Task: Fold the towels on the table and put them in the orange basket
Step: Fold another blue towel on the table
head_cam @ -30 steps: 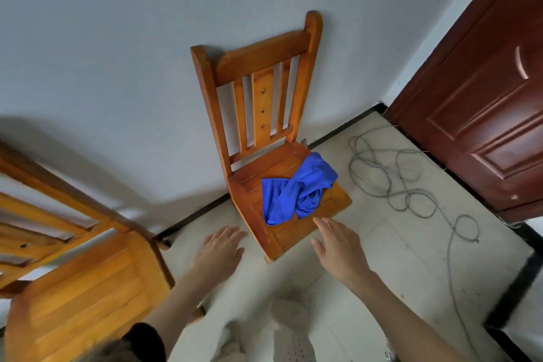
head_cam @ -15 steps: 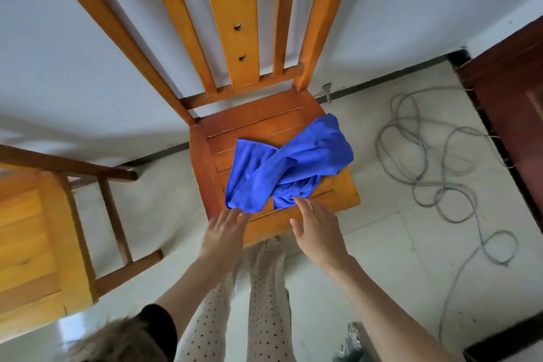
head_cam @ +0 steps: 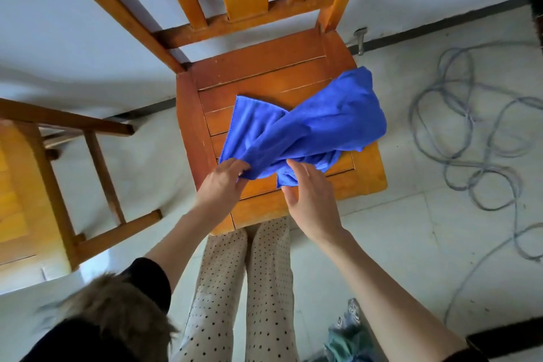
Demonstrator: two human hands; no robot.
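A crumpled blue towel (head_cam: pixel 311 129) lies twisted on the seat of a wooden chair (head_cam: pixel 264 67), its right end hanging past the seat's edge. My left hand (head_cam: pixel 221 184) pinches the towel's near left corner. My right hand (head_cam: pixel 310 194) rests on the towel's near bunched edge, fingers spread and touching the cloth, with no clear grip. No orange basket is in view.
A second wooden chair (head_cam: pixel 38 185) stands close on the left. A grey cable (head_cam: pixel 470 132) lies coiled on the tiled floor to the right, by a dark door (head_cam: pixel 539 20). My legs (head_cam: pixel 244 288) are right against the chair's front edge.
The view has closed in on the chair. Both hands moved forward from the seat's front edge onto the towel, and the left hand took hold of its near corner.
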